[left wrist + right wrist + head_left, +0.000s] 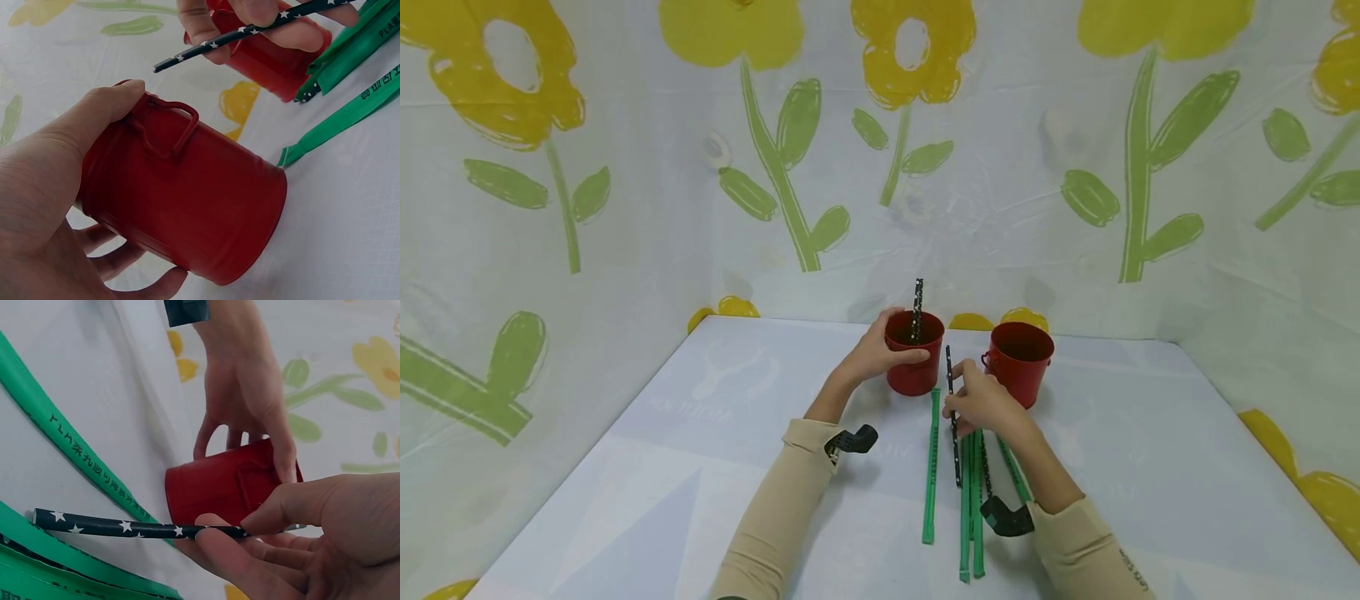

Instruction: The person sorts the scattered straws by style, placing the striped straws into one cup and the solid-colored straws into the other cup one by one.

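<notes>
My left hand point(874, 354) grips a small red metal bucket point(914, 382), thumb at its rim and fingers round its side, as the left wrist view shows. Black straws with white specks point(917, 304) stand upright in that bucket, their lower ends hidden inside. Between thumb and fingers my right hand point(991, 406) pinches a black straw with white stars point(94, 523). This straw is just right of the gripped bucket in the head view. A second red bucket point(1028, 379) with a wire handle stands behind the right hand, partly covered by it.
One straw in a green printed wrapper point(930, 483) lies alone on the white table point(715, 500). Several more green-wrapped straws point(966, 533) lie bunched under the right forearm, with a black straw among them. A flower-patterned cloth point(985, 242) hangs behind the table.
</notes>
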`<state>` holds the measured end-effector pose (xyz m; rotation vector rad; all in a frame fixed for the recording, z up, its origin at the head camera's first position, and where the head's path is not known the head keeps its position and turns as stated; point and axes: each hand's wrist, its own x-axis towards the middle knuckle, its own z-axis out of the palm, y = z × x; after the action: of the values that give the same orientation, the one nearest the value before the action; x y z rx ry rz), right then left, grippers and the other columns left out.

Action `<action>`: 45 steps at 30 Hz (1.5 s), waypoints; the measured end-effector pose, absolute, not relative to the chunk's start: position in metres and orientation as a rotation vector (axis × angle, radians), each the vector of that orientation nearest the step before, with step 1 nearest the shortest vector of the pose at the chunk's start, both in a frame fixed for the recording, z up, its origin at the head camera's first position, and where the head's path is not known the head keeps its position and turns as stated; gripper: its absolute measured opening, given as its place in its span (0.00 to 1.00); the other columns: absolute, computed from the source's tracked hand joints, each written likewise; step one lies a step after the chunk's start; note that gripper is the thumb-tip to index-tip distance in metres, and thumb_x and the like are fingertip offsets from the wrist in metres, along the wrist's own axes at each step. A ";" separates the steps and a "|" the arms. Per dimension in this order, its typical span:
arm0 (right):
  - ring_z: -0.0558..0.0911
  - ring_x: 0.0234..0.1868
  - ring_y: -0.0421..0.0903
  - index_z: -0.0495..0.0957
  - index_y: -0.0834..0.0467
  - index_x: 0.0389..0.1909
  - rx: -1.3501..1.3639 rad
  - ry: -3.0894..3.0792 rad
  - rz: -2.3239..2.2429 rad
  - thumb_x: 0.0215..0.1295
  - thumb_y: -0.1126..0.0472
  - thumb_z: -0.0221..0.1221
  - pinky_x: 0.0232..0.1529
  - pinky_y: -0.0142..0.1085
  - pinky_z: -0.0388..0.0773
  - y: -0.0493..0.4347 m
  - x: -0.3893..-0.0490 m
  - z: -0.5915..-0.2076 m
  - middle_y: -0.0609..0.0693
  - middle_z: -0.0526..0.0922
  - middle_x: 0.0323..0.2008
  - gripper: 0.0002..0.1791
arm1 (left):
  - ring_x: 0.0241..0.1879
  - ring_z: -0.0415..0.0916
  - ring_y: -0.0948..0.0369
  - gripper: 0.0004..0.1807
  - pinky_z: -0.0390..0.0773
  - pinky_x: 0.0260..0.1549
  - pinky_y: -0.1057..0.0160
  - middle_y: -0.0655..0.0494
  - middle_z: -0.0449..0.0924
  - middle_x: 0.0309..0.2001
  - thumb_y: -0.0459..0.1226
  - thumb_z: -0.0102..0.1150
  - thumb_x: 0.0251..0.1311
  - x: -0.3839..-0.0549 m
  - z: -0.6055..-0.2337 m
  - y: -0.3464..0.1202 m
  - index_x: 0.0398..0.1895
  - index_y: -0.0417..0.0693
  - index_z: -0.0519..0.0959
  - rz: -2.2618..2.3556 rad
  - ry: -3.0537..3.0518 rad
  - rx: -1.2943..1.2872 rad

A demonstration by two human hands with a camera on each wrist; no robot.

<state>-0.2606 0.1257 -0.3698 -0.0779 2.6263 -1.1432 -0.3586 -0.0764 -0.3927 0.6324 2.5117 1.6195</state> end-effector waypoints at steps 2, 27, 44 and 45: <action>0.85 0.29 0.45 0.59 0.60 0.64 -0.092 2.607 -1.166 0.66 0.62 0.60 0.32 0.35 0.86 0.127 -0.260 -0.368 0.57 0.87 0.38 0.29 | 0.67 0.66 0.55 0.51 0.74 0.63 0.49 0.57 0.65 0.68 0.49 0.71 0.53 -0.359 -0.393 -0.077 0.75 0.56 0.50 1.625 2.510 0.630; 0.88 0.31 0.51 0.66 0.60 0.57 -0.152 2.672 -1.239 0.75 0.58 0.50 0.31 0.35 0.86 0.135 -0.261 -0.360 0.59 0.86 0.41 0.15 | 0.66 0.66 0.54 0.50 0.73 0.63 0.48 0.56 0.66 0.68 0.48 0.71 0.53 -0.358 -0.393 -0.077 0.75 0.55 0.51 1.634 2.507 0.639; 0.88 0.36 0.50 0.65 0.59 0.60 -0.194 2.777 -1.266 0.68 0.62 0.58 0.36 0.37 0.86 0.136 -0.262 -0.359 0.61 0.85 0.48 0.23 | 0.66 0.66 0.54 0.50 0.74 0.63 0.49 0.56 0.65 0.68 0.48 0.71 0.53 -0.359 -0.392 -0.076 0.75 0.54 0.51 1.625 2.503 0.659; 0.88 0.36 0.49 0.65 0.59 0.61 -0.201 2.788 -1.273 0.68 0.62 0.58 0.36 0.37 0.86 0.136 -0.263 -0.359 0.61 0.85 0.49 0.23 | 0.66 0.65 0.54 0.51 0.74 0.63 0.49 0.56 0.65 0.68 0.48 0.71 0.53 -0.359 -0.392 -0.076 0.75 0.54 0.51 1.624 2.502 0.658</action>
<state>-0.2626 0.1360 -0.3588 -0.2008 2.7884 -1.2727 -0.3595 -0.0760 -0.3922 0.6580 2.5018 1.6236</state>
